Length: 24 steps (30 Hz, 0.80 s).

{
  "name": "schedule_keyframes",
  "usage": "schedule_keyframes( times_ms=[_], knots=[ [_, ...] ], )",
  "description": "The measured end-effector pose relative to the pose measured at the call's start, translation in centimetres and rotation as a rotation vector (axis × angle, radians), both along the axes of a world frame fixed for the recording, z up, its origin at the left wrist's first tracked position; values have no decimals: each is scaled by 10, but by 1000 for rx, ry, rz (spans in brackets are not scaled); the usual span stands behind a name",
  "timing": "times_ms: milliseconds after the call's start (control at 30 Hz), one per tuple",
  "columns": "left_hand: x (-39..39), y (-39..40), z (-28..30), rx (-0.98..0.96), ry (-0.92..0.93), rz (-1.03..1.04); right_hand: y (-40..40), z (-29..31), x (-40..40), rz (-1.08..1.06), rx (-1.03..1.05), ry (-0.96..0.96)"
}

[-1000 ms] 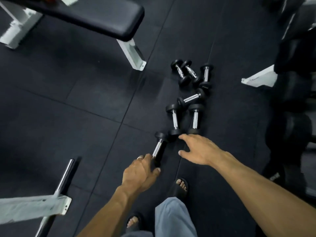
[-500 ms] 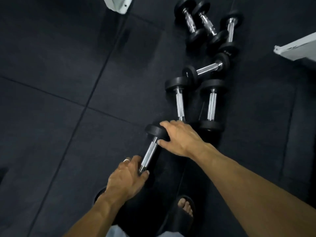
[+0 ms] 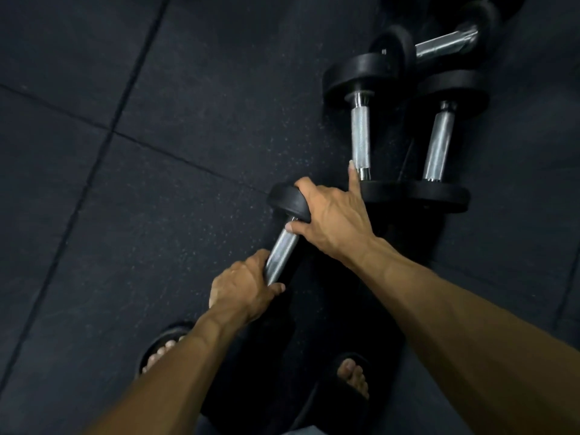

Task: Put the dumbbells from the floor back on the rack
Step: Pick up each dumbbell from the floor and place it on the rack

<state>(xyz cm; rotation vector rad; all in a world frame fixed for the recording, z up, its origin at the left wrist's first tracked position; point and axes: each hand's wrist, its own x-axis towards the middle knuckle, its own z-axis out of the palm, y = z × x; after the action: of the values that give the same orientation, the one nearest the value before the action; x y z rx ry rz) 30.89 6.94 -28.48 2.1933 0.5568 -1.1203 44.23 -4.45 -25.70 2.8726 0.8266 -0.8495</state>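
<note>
A black dumbbell with a knurled chrome handle (image 3: pixel 280 252) lies tilted on the dark rubber floor in front of me. My left hand (image 3: pixel 243 288) is closed around the lower end of its handle. My right hand (image 3: pixel 332 221) grips its far black head (image 3: pixel 287 202), with the index finger stretched toward a neighbouring dumbbell. Two more dumbbells (image 3: pixel 360 138) (image 3: pixel 439 142) lie side by side just beyond my right hand. A further dumbbell (image 3: pixel 445 47) lies across the top right. No rack is in view.
The floor is made of dark rubber tiles with seams (image 3: pixel 103 133) running across the left. My two feet in black sandals (image 3: pixel 163 350) (image 3: pixel 354 381) stand close below the held dumbbell.
The camera has dropped closer to the floor. My left hand has closed on the handle, and my right hand has come down onto the dumbbell's far head.
</note>
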Motion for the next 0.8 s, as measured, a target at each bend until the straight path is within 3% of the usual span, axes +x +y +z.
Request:
schedule_keyframes(
  times_ms=[167,400,600,800],
  knots=[
    [2,4,-2,-42,56,105,0,0,-1,-22,58,-39],
    [-9,10,23,-5,69,95,-13,24,-11,-74,198,16],
    [-7,4,84,1,37,75,-20,86,-16,-146,281,40],
    [15,-10,180,-18,-20,19,-45,184,-3,-160,308,-15]
  ],
)
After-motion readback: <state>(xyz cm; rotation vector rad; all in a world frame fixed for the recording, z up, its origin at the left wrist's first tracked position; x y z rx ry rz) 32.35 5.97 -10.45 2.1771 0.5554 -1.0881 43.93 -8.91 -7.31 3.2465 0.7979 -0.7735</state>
